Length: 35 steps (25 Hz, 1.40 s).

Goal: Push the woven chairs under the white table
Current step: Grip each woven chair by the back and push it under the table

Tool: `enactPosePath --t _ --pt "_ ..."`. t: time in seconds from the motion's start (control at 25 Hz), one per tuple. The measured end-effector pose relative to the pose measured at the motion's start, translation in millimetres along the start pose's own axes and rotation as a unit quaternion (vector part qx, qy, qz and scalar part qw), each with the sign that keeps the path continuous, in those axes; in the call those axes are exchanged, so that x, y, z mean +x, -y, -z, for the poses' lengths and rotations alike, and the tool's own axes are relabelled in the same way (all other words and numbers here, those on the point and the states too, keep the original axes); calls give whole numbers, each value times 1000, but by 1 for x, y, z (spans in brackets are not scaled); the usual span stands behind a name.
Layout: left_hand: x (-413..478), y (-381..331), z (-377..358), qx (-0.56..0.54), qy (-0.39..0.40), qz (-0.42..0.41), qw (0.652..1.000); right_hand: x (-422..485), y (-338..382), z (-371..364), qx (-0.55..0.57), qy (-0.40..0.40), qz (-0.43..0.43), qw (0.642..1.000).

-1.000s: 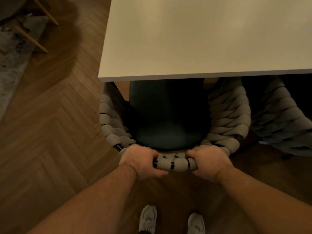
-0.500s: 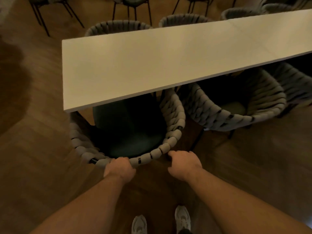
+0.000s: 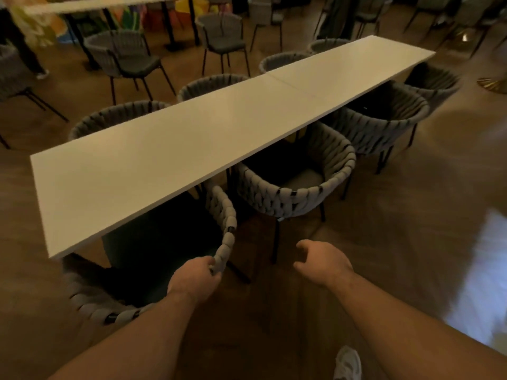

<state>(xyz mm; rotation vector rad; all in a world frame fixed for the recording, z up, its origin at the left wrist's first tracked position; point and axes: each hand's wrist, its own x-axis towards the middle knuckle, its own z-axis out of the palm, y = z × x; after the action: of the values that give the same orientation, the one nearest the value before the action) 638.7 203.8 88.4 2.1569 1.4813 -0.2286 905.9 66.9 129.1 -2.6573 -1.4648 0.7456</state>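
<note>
A long white table runs from lower left to upper right. The nearest woven chair, grey rope with a dark seat, sits mostly under the table's near end. My left hand grips the rope rim of its backrest. My right hand hovers free to the right, fingers loosely curled, holding nothing. A second woven chair stands partly out from the table just ahead of my right hand. A third woven chair stands further along.
More woven chairs line the table's far side. Other chairs and a second table stand at the back, with a person at far left. Open wooden floor lies to the right. My shoe is below.
My view has lifted and turned right along the table. My right hand has let go of the nearest chair's backrest and moved right. My left hand still holds the rim.
</note>
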Motion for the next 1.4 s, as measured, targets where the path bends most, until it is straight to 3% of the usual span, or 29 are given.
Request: enactPosePath --t 0.12,0.36,0.56,0.88,1.4 --pt "19 -68 5 19 -21 -36 999 9 -51 28 24 -26 -2 999" --pt "48 -212 -27 8 -21 -32 999 37 -180 86 14 -26 27 999" --pt "66 -288 -50 -2 -11 -26 1000 63 -248 125 3 -20 35 999" --pt "159 -330 -38 -33 -14 -7 999 158 -273 153 -2 -6 55 998" --pt "315 -341 -1 -14 81 -1 997 324 -257 190 -59 20 71 996"
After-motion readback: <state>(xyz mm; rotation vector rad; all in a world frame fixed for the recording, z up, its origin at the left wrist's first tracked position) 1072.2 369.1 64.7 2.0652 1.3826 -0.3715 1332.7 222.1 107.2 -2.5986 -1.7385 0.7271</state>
